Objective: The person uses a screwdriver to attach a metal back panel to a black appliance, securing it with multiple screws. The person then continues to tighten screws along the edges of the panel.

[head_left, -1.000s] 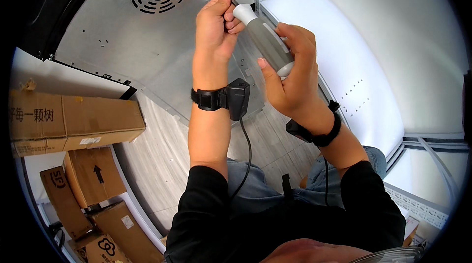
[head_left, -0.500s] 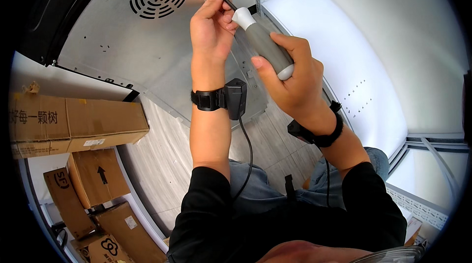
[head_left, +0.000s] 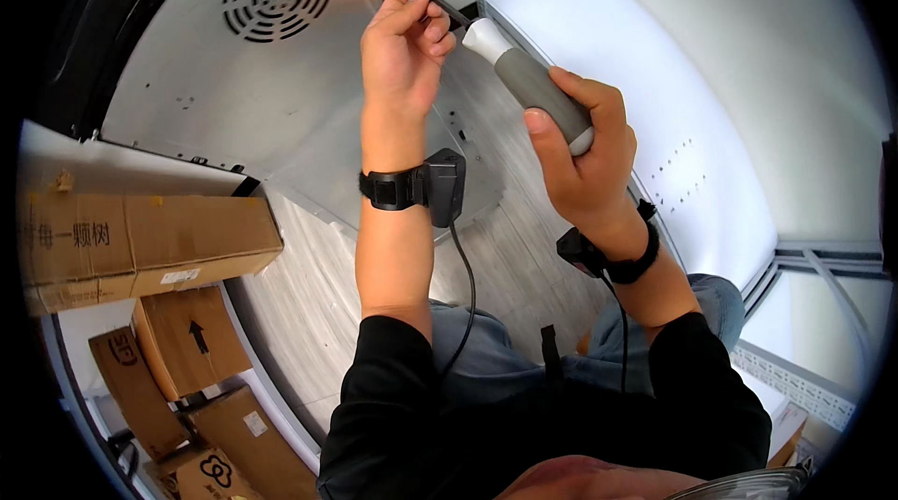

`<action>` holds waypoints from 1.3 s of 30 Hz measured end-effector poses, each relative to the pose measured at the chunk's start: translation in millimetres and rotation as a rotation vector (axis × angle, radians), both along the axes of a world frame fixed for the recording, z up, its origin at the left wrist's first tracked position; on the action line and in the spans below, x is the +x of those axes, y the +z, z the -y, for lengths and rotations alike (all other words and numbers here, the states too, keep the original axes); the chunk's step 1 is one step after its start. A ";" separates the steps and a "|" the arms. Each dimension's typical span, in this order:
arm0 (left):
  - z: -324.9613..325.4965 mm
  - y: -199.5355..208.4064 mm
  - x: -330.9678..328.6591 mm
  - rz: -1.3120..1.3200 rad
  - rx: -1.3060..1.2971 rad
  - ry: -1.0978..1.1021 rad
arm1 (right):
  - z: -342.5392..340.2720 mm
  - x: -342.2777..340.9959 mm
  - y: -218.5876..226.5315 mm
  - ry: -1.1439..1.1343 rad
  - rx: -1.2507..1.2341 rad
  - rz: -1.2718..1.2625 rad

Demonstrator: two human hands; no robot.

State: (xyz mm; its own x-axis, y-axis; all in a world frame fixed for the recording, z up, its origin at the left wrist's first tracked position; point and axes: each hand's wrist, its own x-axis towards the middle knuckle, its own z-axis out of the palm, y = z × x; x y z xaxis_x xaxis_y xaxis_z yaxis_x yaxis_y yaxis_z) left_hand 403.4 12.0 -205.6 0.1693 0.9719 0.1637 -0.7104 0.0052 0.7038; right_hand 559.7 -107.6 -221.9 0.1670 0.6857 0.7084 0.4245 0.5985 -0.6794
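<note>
Screwdriver (head_left: 484,40) | rounded grey handle (head_left: 535,88), slim metal shaft (head_left: 453,14) | left hand (head_left: 402,46) pinching shaft, right hand (head_left: 597,152) gripping handle

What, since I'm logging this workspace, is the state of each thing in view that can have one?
Left hand, fingers closed at the screwdriver's shaft
Right hand, gripping the handle
Screwdriver, held slanted in both hands; whether its tip touches anything is unclear
Left wrist strap, fastened
Right wrist strap, fastened
Metal panel, vent slots uncovered
Long box, closed on visible sides
</note>
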 end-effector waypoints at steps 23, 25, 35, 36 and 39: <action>45.8 -219.4 369.8 -0.947 0.078 -0.683 | 125.3 260.0 -203.8 -0.690 -0.698 -0.748; 41.6 -234.7 399.1 -1.136 0.298 -0.583 | 135.3 276.9 -213.1 -0.812 -0.695 -0.787; -11.4 -310.3 484.8 -1.651 0.593 -0.471 | 157.6 294.3 -237.1 -0.951 -0.687 -0.888; -12.6 -313.8 488.4 -1.671 0.641 -0.439 | 157.9 293.0 -238.2 -0.952 -0.676 -0.881; -18.6 -322.4 492.4 -1.682 0.655 -0.409 | 156.6 290.8 -238.7 -0.951 -0.672 -0.883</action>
